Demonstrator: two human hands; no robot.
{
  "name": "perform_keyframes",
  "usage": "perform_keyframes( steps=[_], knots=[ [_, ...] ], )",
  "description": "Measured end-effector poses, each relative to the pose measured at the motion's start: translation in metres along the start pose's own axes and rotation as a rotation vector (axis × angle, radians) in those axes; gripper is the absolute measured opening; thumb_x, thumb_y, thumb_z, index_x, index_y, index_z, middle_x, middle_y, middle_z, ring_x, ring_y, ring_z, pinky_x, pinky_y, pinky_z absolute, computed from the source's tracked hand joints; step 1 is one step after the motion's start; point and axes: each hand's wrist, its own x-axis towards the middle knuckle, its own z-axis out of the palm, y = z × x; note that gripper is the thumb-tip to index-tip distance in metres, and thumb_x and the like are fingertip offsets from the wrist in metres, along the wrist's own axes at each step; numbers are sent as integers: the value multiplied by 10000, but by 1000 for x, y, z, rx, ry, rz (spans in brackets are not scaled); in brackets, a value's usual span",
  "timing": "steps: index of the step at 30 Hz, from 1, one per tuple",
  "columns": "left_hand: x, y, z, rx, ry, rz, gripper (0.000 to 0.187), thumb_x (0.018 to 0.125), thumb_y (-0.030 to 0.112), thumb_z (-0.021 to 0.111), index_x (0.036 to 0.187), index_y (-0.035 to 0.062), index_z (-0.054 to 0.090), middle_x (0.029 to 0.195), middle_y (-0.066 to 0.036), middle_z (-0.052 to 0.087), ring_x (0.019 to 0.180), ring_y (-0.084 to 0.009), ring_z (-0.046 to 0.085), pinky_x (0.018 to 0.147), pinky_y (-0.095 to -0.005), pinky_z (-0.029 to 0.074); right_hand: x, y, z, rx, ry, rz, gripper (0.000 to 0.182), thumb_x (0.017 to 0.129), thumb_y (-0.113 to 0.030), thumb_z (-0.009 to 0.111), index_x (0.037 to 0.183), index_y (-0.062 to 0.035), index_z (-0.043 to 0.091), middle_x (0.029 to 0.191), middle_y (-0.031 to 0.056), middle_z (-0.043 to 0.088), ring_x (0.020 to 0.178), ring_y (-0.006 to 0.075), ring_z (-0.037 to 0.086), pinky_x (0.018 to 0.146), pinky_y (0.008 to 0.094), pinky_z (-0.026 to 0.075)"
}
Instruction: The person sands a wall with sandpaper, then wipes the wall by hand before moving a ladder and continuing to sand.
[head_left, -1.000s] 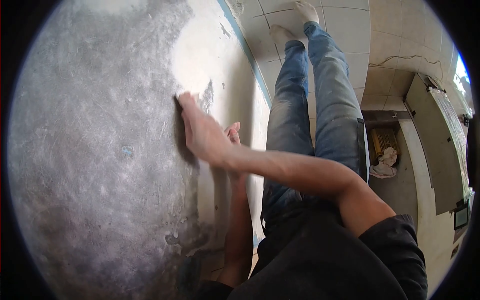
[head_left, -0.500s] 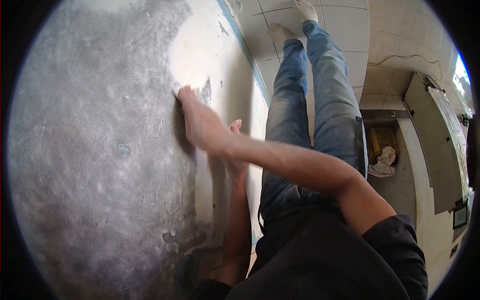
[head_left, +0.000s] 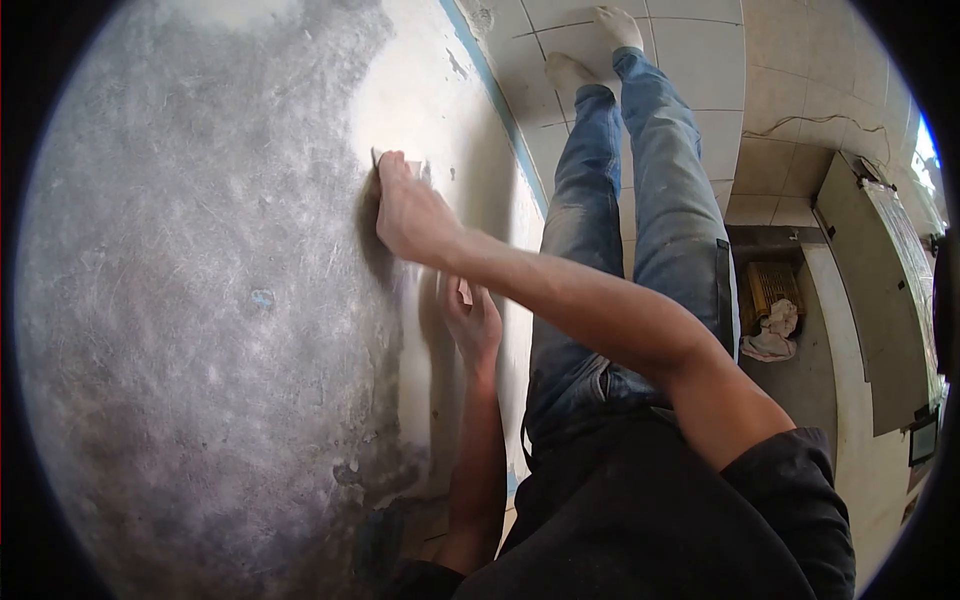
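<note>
**Sanding the wall where grey meets white**

While you work the grey wall (head_left: 200, 300), keep your strokes along the border with the white patch (head_left: 420, 90), since that edge is where the roughness seems to lie. Your right hand (head_left: 410, 215) presses a small sanding piece (head_left: 378, 157) flat against the wall, fingers clenched over it; hold it flush, I'd judge, so a tilted corner cannot gouge. Lower and just beside it, your left hand (head_left: 472, 322) rests released, fingers loosely curled, against the white surface; use it to brace. Further right, your jeans (head_left: 650, 200) and bare feet stand on the tiled floor (head_left: 700, 60).
</note>
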Motion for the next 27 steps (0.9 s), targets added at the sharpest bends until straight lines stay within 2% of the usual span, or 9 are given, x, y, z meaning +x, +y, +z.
perform_keyframes(
  steps=[7, 8, 9, 10, 15, 18, 24, 25, 27],
  knots=[
    [4, -2, 0, -78, 30, 6, 412, 1014, 308, 512, 1227, -43, 551, 1154, -212, 599, 1052, -322, 588, 958, -382, 437, -51, -26, -54, 146, -181, 91, 356, 1000, -201, 496, 1329, -74, 549, 1027, 284, 669, 975, 468, 638, 889, 490, 501],
    [9, 5, -2, -95, 46, -6, 421, 1013, 313, 514, 1238, -41, 545, 1161, -210, 600, 1060, -325, 587, 965, -385, 436, -46, -14, -62, 164, -205, 172, 330, 993, -227, 520, 1251, -43, 609, 1011, 256, 684, 940, 415, 668, 860, 434, 512],
    [12, 28, 7, -401, 186, -392, 488, 1026, 309, 469, 1374, -33, 464, 1318, -156, 546, 1234, -270, 533, 1082, -413, 384, -41, -5, -74, 235, -222, 201, 336, 979, -233, 544, 1212, -5, 621, 983, 229, 692, 898, 339, 686, 824, 385, 513],
    [15, 37, 3, -514, 189, -425, 492, 1030, 303, 461, 1394, -26, 438, 1346, -154, 523, 1263, -272, 509, 1096, -423, 370, -36, 8, -76, 210, -178, 167, 342, 983, -226, 538, 1193, 31, 617, 932, 172, 696, 804, 238, 672, 747, 343, 518],
    [29, 67, 4, -827, 158, -449, 449, 1038, 247, 482, 1426, 29, 416, 1403, -162, 482, 1292, -280, 485, 1093, -421, 383, -27, 13, -130, 324, -612, 481, 353, 1001, -258, 537, 1183, 29, 633, 869, 71, 663, 749, 123, 604, 678, 283, 491],
    [28, 62, 6, -863, 88, -416, 406, 1036, 234, 511, 1398, 58, 456, 1366, -140, 513, 1228, -251, 525, 1056, -387, 414, -22, 5, -150, 167, -756, 505, 393, 1001, -304, 558, 1229, 9, 625, 968, 91, 662, 851, 128, 607, 753, 285, 508],
    [31, 17, -2, -1524, -270, -370, 355, 1037, 239, 515, 1349, 68, 509, 1248, -93, 567, 1069, -167, 575, 957, -327, 467, -57, 10, -138, 831, -529, 246, 865, 875, -417, 744, 1513, -38, 301, 1357, 170, 513, 1192, 209, 545, 960, 364, 500],
    [31, 26, 1, -1565, -315, -334, 359, 1039, 247, 511, 1349, 66, 512, 1231, -89, 572, 1046, -160, 578, 945, -324, 471, -65, 11, -132, 535, -503, -1, 994, 831, -409, 791, 1546, -62, 193, 1412, 179, 472, 1263, 245, 511, 1003, 408, 480],
    [21, 60, 6, -1334, -223, -338, 386, 1054, 271, 468, 1373, 53, 479, 1240, -80, 561, 1067, -163, 571, 964, -324, 460, -84, 8, -123, 385, -501, -71, 852, 877, -378, 747, 1512, -51, 282, 1401, 173, 489, 1244, 291, 533, 1001, 396, 470]
  ],
)
